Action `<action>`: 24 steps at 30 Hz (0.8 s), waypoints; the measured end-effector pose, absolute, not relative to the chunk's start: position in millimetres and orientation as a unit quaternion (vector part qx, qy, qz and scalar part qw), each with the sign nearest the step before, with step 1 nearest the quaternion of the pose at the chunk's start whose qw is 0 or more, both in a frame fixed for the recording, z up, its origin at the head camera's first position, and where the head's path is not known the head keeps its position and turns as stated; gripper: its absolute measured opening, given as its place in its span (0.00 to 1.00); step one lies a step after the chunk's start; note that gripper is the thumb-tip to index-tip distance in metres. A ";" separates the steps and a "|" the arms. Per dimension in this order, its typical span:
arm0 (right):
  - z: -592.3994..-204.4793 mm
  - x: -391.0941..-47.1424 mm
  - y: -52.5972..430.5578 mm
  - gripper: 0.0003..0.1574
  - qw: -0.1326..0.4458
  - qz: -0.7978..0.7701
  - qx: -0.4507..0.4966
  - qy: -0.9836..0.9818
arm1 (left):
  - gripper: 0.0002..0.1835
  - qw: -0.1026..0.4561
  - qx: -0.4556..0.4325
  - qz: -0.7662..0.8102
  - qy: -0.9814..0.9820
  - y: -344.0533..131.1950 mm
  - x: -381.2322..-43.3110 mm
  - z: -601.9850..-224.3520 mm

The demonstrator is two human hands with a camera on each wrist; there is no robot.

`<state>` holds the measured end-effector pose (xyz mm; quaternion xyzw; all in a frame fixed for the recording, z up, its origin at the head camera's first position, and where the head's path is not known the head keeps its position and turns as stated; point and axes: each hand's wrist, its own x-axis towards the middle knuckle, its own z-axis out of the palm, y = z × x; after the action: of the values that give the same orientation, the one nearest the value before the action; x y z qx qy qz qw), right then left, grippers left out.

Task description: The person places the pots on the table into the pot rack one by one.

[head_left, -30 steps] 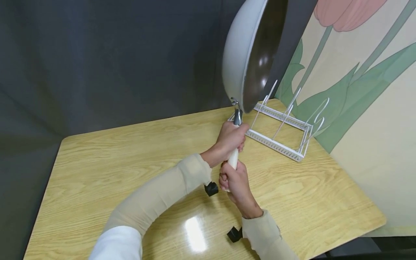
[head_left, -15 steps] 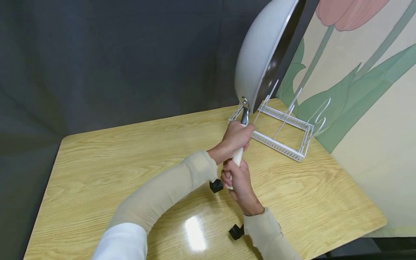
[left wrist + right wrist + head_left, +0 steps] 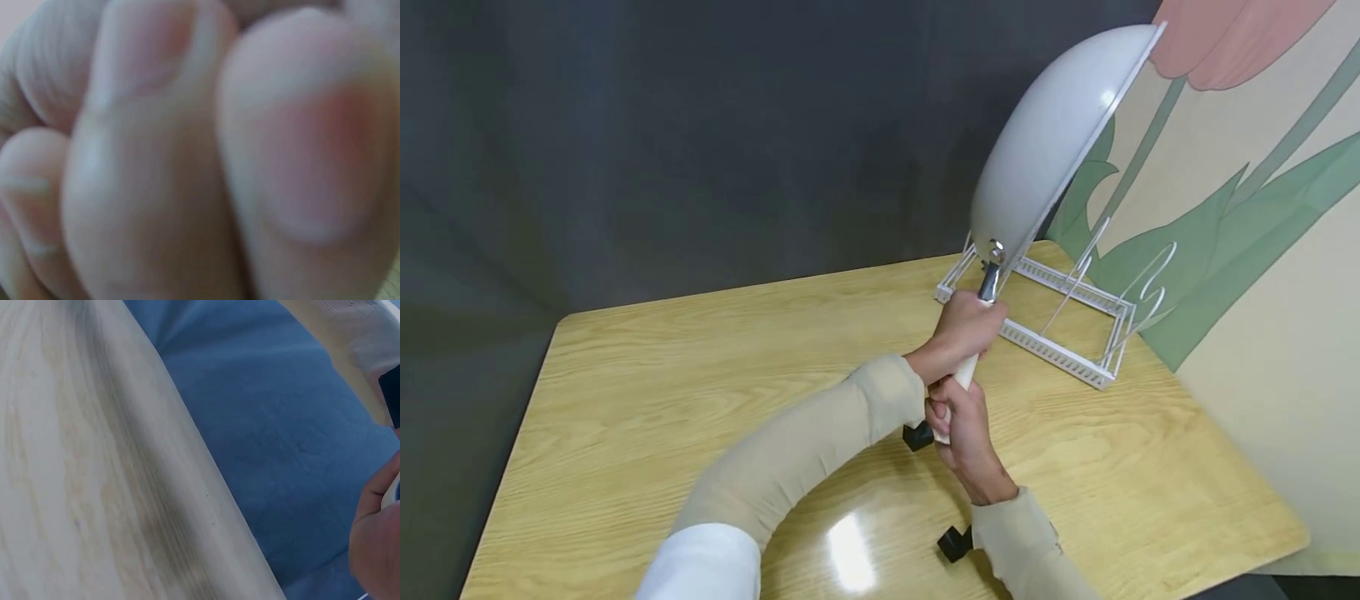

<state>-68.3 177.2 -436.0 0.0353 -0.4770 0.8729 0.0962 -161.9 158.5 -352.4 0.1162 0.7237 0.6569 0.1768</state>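
A large wok with a white outside is held up on its edge, tilted to the right, over the back of a white wire rack. Its hollow side faces away and is hidden. My left hand grips the white handle just below the metal neck. Lower down, my right hand is curled round the handle's end. Blurred curled fingers fill the left wrist view. At the right wrist view's edge, part of the right hand shows.
The rack stands at the back right of the wooden table, its upright dividers rising near the flower-painted wall. A dark curtain hangs behind. Black wrist pieces sit at both sleeves.
Both hands have shifted to the right with the wok. It has tipped further right and lower over the rack, and its dark inside has turned out of sight.
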 end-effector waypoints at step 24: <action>-447.7 -77.3 182.1 0.18 0.079 0.889 0.029 -0.450 | 0.16 0.174 0.124 0.617 0.758 171.2 -169.2 -365.8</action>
<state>-77.3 182.1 -447.7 0.0290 -0.4501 0.8890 0.0790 -169.2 171.2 -365.8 0.1236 0.7579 0.6166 0.1737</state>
